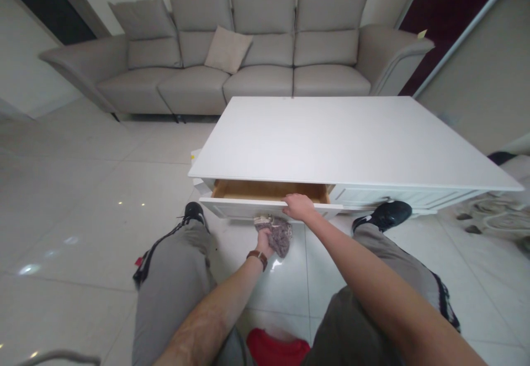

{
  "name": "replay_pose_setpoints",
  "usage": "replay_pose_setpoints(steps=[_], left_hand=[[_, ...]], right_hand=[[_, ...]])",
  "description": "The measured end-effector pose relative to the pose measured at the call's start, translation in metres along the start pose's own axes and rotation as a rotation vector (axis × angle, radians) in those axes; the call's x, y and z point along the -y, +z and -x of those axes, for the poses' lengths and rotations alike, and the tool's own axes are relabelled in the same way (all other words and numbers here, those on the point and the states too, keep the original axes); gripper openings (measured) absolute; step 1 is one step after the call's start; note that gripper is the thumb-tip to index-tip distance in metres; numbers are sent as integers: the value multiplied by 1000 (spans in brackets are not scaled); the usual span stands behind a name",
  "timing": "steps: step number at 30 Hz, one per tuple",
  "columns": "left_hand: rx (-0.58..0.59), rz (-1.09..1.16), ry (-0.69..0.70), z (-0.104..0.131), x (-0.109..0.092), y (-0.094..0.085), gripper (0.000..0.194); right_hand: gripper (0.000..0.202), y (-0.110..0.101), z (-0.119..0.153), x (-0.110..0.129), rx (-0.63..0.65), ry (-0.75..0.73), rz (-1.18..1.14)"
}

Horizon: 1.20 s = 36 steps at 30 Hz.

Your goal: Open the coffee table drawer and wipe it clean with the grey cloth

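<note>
A white drawer (232, 210) with a bare wooden inside is pulled partway out of the white coffee table (323, 139). My right hand (298, 207) is closed over the top edge of its front panel, right of the middle. Lower down, my left hand (265, 240) grips a bunched, fuzzy grey-brown cloth (282, 236) against the lower part of the panel. The cloth hides some of that panel and some of my left fingers. Nothing shows in the visible part of the drawer.
A grey sofa (256, 84) with a beige cushion (228, 49) stands behind the table. My black shoes (383, 216) are on the glossy tile floor on either side of the drawer. Something red (277, 348) lies between my legs. A rolled beige bundle (503, 211) sits at the right.
</note>
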State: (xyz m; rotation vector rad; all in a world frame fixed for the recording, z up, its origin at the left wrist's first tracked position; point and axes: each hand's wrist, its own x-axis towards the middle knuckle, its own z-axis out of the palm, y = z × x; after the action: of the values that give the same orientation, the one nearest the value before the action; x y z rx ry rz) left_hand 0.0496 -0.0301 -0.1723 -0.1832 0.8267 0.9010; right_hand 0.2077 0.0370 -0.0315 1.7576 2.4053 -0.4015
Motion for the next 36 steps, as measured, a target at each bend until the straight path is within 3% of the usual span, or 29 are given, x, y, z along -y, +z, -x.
replay_pose_setpoints(steps=[3, 6, 10, 15, 18, 21, 26, 29, 32, 36], left_hand=[[46, -47, -93, 5, 20, 17, 51], [109, -11, -62, 16, 28, 37, 52], [99, 37, 11, 36, 20, 57, 53], [63, 11, 19, 65, -2, 68, 50], [14, -15, 91, 81, -25, 66, 46], [-52, -12, 212, 94, -61, 57, 44], [-230, -49, 515, 105, -137, 34, 32], [-333, -97, 732, 105, -165, 25, 27], [-409, -118, 881, 97, -165, 22, 30], [-401, -126, 967, 77, -132, 29, 37]], right_hand=[[36, 0, 0, 0, -3, 3, 5], [36, 0, 1, 1, -7, 2, 4], [36, 0, 1, 1, -22, -1, 5], [36, 1, 1, 1, -23, 2, 2], [37, 1, 1, 1, -13, 3, 8], [37, -1, 1, 2, -13, -1, 3], [38, -5, 3, 4, 7, 8, -7], [39, -7, 4, 5, 28, 15, -5], [38, -6, 4, 5, 19, 15, -3], [39, -4, 5, 4, 1, 20, -4]])
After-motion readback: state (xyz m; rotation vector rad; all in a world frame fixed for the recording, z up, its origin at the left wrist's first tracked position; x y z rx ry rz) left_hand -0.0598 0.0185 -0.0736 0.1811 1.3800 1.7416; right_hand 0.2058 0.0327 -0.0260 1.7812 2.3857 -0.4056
